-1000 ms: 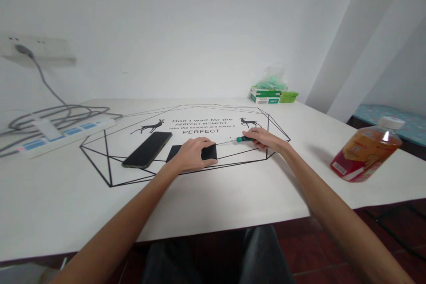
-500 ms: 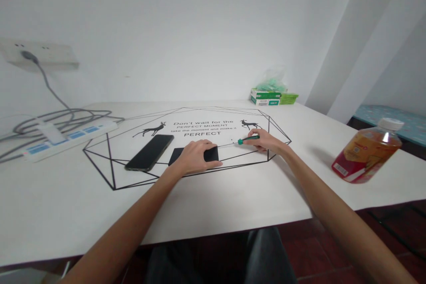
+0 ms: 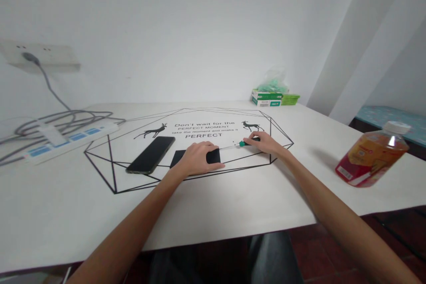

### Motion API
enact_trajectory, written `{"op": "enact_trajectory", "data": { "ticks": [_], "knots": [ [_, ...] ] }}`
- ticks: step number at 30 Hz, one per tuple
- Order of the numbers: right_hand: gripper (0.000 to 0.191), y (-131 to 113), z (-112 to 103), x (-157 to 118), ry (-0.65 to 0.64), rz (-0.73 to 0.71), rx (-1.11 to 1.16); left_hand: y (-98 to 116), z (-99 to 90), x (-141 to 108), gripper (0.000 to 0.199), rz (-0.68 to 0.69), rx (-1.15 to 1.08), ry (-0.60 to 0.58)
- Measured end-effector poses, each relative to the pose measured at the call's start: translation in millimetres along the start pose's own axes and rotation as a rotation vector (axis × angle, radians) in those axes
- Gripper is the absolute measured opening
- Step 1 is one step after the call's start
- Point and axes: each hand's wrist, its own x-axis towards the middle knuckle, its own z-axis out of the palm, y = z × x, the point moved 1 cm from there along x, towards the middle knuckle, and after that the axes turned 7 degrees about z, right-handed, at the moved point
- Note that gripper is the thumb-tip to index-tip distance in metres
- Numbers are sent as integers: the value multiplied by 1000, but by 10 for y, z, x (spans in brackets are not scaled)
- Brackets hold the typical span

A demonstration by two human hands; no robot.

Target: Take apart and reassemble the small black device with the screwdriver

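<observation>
My left hand (image 3: 199,159) grips a flat black device (image 3: 213,156) lying on the white table, thumb at its near edge and fingers at its far edge. In my right hand (image 3: 261,142) is a screwdriver (image 3: 242,143) with a green and black handle, held near level. Its thin shaft points left and its tip meets the right end of the black device. A couple of tiny dark specks lie just beyond the shaft. A black smartphone (image 3: 151,155) rests to the left of my left hand.
On the left are a white power strip (image 3: 71,140) and coiled grey cables (image 3: 49,117). An orange drink bottle (image 3: 372,155) stands at the right. Green and white boxes (image 3: 266,97) with a plastic bag on top sit at the back right.
The fingers of my right hand have shifted on the screwdriver handle. The whole view has moved slightly; my left hand stays on the black device.
</observation>
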Motion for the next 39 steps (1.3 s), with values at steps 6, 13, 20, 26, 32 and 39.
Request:
{"op": "enact_trajectory", "data": {
  "ticks": [6, 13, 20, 26, 32, 39],
  "knots": [
    [46, -31, -35, -60, -132, 184, 217, 9, -17, 0, 70, 13, 0, -10],
    [58, -85, -35, -59, 25, -28, 26, 5, -11, -7, 71, 18, -12, -4],
    [49, -48, -53, -102, -183, 141, 232, 5, -11, -4, 69, 15, -16, 3],
    [59, 15, -9, -11, 59, -82, -176, -1, -5, 4, 70, 3, -20, -6],
    [51, 40, -20, -16, -20, -3, 21, 29, -43, 2, 68, -2, -25, -9],
    [58, 16, -34, -11, -2, -87, -148, 5, -34, -5, 69, 22, -22, -2]
  ]
}}
